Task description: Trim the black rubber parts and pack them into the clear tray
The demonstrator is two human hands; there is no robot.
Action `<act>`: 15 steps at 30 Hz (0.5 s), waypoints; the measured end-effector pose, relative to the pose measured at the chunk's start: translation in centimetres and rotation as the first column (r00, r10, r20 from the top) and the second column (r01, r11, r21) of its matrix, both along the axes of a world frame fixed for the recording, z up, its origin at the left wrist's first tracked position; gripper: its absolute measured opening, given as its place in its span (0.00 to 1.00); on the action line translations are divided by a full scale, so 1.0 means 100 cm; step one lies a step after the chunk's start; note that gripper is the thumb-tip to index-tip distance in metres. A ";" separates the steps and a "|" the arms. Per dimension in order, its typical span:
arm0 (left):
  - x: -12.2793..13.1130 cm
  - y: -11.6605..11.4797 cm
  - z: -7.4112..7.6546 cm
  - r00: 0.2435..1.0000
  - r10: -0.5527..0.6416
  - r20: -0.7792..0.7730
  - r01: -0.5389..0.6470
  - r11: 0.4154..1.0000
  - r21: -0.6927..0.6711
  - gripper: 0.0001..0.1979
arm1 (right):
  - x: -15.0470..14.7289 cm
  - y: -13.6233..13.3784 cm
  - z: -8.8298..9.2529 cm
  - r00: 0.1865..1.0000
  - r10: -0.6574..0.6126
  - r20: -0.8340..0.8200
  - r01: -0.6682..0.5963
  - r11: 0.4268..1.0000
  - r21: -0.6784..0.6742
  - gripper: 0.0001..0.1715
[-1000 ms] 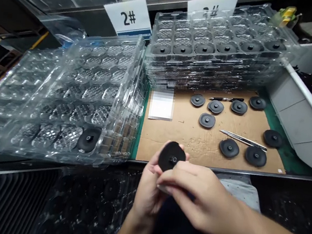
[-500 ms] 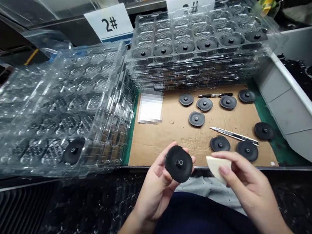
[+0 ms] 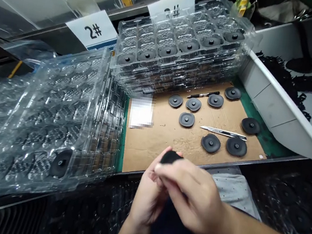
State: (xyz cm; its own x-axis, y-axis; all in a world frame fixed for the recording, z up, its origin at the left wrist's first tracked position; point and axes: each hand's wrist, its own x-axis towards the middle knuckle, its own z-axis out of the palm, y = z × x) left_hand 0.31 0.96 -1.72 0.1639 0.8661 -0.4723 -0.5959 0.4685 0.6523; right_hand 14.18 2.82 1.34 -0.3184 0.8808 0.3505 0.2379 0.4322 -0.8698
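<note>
My left hand (image 3: 148,191) is closed around a black rubber disc (image 3: 170,156), which shows only at its upper edge. My right hand (image 3: 194,196) lies over the disc with its fingers pinched together. The pale wedge-shaped sponge seen in those fingers half a second ago is hidden behind the hand now. Beyond the hands, several similar discs with small central hubs lie on a cardboard sheet (image 3: 151,147); the closest are one disc (image 3: 210,143) and its neighbour (image 3: 236,146).
A slim metal craft knife (image 3: 223,132) and a black pen (image 3: 203,95) lie among the discs. Stacked clear plastic trays stand at left (image 3: 54,118) and back (image 3: 179,54), some pockets holding discs. A white bin wall (image 3: 288,104) borders the right side. Paper signs (image 3: 92,30) stand behind.
My right hand has moved left onto the disc, covering most of it and hiding the sponge. My left hand still holds the disc. The whole view has shifted a little.
</note>
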 end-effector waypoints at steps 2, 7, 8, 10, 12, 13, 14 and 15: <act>-0.001 0.000 0.001 1.000 0.008 -0.005 -0.008 1.000 -0.017 0.27 | 0.002 -0.002 0.002 0.991 0.131 -0.014 -0.132 0.987 -0.096 0.14; -0.001 0.000 0.002 0.998 0.024 -0.055 -0.028 0.997 -0.067 0.25 | -0.002 0.011 0.005 0.998 0.028 0.051 -0.026 0.999 -0.029 0.12; -0.002 0.000 0.004 0.999 0.016 -0.048 -0.020 0.997 -0.072 0.24 | -0.002 0.011 0.004 0.999 0.018 0.033 -0.019 0.999 0.035 0.12; -0.005 0.000 0.007 1.000 0.003 -0.009 -0.004 0.997 -0.082 0.24 | 0.001 0.007 0.001 0.993 0.116 0.015 -0.117 0.991 0.068 0.14; -0.008 -0.001 0.010 0.999 0.009 0.032 -0.006 0.996 -0.091 0.26 | 0.008 0.000 0.001 0.973 0.217 0.073 -0.214 0.976 -0.047 0.13; -0.009 -0.001 0.011 0.999 0.018 0.043 -0.013 0.995 -0.099 0.28 | 0.012 -0.002 0.001 0.971 0.202 0.131 -0.190 0.976 -0.105 0.12; -0.009 -0.002 0.011 0.999 0.027 0.044 -0.022 0.993 -0.112 0.29 | 0.014 -0.003 0.003 0.968 0.147 0.201 -0.124 0.984 -0.125 0.12; -0.009 -0.003 0.011 0.999 0.030 0.040 -0.025 0.991 -0.133 0.29 | 0.015 -0.001 0.005 0.962 0.066 0.265 -0.043 0.995 -0.090 0.11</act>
State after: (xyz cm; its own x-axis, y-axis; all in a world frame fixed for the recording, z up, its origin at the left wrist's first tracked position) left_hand -0.57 0.66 -0.65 0.1628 0.8011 -0.5759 -0.6354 0.5317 0.5600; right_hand 15.70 2.68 1.80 -0.4387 0.8819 0.1728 0.4445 0.3800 -0.8112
